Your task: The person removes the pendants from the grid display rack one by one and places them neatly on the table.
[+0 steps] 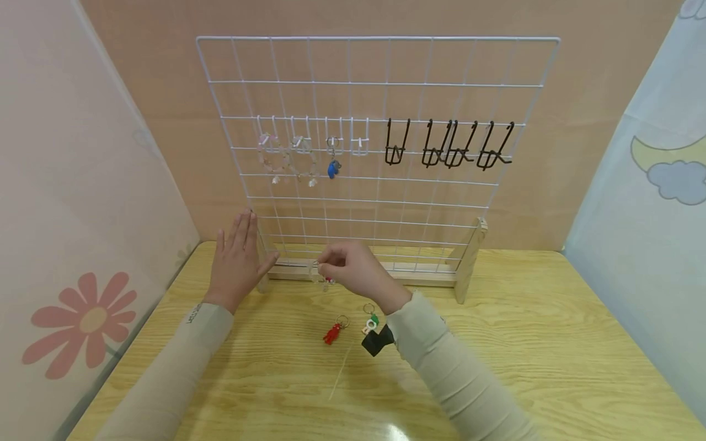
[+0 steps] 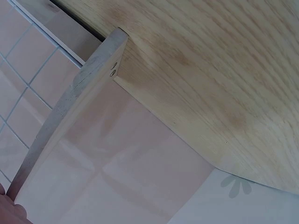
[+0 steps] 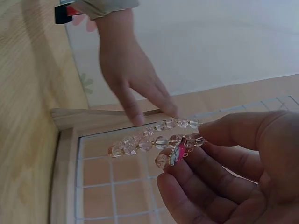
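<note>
A clear beaded bracelet with a bright pink charm hangs from my right hand, pinched between thumb and fingers. That hand is low in front of the white wire grid rack. Over at the rack's left side, my left hand rests with its fingers straight against the wooden side support. Only its fingertips show at the lower left corner of the left wrist view. On the table, nearer to me, lie a red figure keychain and a green and white keychain.
White hooks on the grid carry two beaded bracelets and a blue keychain; a further white hook holds nothing. Several black hooks hang to the right. The rack's right wooden support stands on the table.
</note>
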`<control>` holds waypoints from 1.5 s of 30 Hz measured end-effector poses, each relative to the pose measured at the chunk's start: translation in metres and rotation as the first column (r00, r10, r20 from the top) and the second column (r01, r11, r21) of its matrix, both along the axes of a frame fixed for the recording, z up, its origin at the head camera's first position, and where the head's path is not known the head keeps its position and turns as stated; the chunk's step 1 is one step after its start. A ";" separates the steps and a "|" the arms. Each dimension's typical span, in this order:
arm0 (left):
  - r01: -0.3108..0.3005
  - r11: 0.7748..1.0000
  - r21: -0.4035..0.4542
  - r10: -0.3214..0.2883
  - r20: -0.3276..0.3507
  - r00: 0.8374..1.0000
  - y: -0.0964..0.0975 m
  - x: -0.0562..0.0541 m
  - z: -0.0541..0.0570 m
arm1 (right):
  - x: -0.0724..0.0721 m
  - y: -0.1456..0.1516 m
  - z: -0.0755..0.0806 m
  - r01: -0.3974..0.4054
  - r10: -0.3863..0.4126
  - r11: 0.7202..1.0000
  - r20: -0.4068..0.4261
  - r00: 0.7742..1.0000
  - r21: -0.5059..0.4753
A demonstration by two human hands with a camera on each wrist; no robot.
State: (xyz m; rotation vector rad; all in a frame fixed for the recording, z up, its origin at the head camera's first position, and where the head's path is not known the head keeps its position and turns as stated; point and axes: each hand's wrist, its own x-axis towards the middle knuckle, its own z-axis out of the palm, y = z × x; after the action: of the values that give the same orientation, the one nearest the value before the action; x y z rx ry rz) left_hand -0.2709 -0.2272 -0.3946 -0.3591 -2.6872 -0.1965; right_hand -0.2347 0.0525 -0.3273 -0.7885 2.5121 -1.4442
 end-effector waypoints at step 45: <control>-0.014 1.000 -0.008 0.014 -0.014 1.000 0.001 -0.001 -0.001 | -0.002 -0.021 -0.109 -0.028 0.014 0.987 0.090 0.996 0.156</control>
State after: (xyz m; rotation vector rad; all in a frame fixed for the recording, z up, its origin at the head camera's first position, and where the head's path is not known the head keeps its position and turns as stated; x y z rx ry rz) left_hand -0.2720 -0.2266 -0.3951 -0.3424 -2.6767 -0.1783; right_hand -0.2372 0.0318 -0.4364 -0.7059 2.5049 -1.2280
